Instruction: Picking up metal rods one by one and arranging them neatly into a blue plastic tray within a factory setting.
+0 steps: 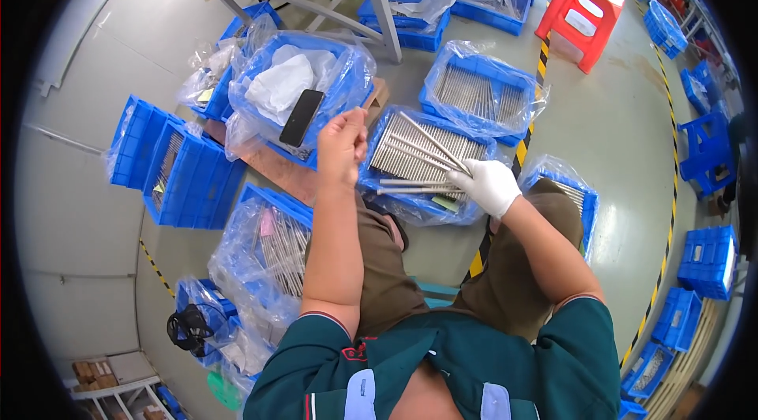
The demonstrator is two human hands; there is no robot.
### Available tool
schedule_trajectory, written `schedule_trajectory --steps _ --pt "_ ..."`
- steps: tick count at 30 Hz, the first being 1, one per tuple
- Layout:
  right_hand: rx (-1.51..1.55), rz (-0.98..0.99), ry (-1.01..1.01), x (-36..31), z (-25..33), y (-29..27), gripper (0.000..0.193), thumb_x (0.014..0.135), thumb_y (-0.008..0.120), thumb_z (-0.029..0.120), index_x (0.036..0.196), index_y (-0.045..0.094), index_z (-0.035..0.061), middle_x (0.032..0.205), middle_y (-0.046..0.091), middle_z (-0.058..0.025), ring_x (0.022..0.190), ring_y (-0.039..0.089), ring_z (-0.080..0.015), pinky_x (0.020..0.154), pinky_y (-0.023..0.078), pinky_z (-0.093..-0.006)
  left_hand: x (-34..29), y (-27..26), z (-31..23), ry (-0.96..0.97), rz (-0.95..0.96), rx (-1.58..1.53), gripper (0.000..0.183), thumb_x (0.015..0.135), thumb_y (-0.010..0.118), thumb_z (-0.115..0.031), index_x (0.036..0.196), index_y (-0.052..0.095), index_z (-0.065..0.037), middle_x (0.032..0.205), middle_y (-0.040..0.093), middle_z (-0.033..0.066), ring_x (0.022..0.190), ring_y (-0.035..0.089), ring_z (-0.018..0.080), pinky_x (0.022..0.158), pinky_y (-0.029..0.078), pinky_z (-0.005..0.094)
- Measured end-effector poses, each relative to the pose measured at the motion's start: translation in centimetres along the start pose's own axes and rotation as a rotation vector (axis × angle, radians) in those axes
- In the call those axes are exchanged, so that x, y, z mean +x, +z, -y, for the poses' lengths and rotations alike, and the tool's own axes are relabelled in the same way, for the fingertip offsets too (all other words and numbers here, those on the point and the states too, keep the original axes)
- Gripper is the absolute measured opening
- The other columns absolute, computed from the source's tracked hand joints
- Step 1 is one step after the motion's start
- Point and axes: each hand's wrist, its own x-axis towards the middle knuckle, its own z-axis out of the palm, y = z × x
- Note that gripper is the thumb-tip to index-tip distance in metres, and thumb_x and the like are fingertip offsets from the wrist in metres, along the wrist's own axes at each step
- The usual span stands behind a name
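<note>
My right hand [487, 188], in a white glove, grips several thin metal rods [426, 140] that fan out to the left. They hang over a plastic-lined blue crate [430, 211], where a row of similar metal rods [395, 153] lies side by side. Bare and raised, my left hand [343, 144] is closed in a pinch just left of that crate. Whatever is between its fingers, if anything, is too small to make out. Beside it, a black phone [302, 118] rests on the lined blue crate [335, 49] holding crumpled white sheeting.
Another lined crate of rods [478, 96] stands beyond, near a red stool [582, 17]. To the left are stacked blue crates [197, 183]; a crate with loose rods [280, 250] sits by my left forearm. A metal table leg [379, 5] rises at the back.
</note>
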Motion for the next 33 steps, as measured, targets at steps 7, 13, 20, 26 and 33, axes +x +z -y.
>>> schedule_trajectory --steps 7,13,20,26,33 --pt "0.573 0.474 0.196 -0.9 1.5 -0.9 0.042 0.089 0.054 0.042 0.081 0.062 0.002 0.054 0.047 -0.0007 0.049 0.046 -0.0082 0.046 0.038 -0.0267 0.1 -0.3 -0.2 -0.039 0.344 0.016 0.029 0.087 0.062 -0.022 0.102 0.061 0.002 0.064 0.05 -0.0032 0.058 0.043 0.0037 0.053 0.034 0.0168" --pt "0.77 0.545 0.192 -1.1 1.2 -1.2 0.041 0.09 0.054 0.042 0.074 0.057 0.0044 0.054 0.047 0.0009 0.047 0.042 -0.0075 0.045 0.033 -0.0237 0.4 -0.7 0.1 -0.051 0.41 0.008 0.031 0.086 0.063 -0.023 0.105 0.061 0.002 0.066 0.051 -0.0035 0.058 0.045 0.0046 0.055 0.036 0.0167" --pt "1.021 0.652 0.193 -1.4 1.3 -1.5 0.039 0.089 0.055 0.042 0.078 0.058 0.0051 0.055 0.046 0.0004 0.046 0.039 -0.0066 0.043 0.029 -0.022 -0.2 0.3 0.5 -0.167 0.504 0.02 0.027 0.085 0.064 -0.017 0.105 0.061 0.002 0.069 0.053 -0.0034 0.06 0.046 0.0037 0.055 0.036 0.0164" --pt "1.173 0.652 0.164 -1.4 0.8 -0.2 0.041 0.088 0.054 0.045 0.078 0.056 0.0052 0.054 0.046 -0.0013 0.043 0.038 -0.0078 0.041 0.027 -0.0211 -1.0 2.2 1.5 -0.206 0.68 0.167 0.028 0.083 0.064 -0.016 0.106 0.061 0.0 0.075 0.056 -0.0028 0.067 0.048 0.0046 0.057 0.036 0.0187" --pt "1.202 0.766 0.312 -1.7 -1.5 2.1 0.045 0.09 0.05 0.047 0.084 0.059 0.0041 0.05 0.044 0.0008 0.038 0.035 -0.0058 0.037 0.026 -0.0205 3.0 -2.4 -0.8 0.101 0.256 -0.2 0.026 0.088 0.061 -0.024 0.095 0.061 0.0 0.069 0.052 -0.0008 0.059 0.045 0.0071 0.055 0.036 0.019"
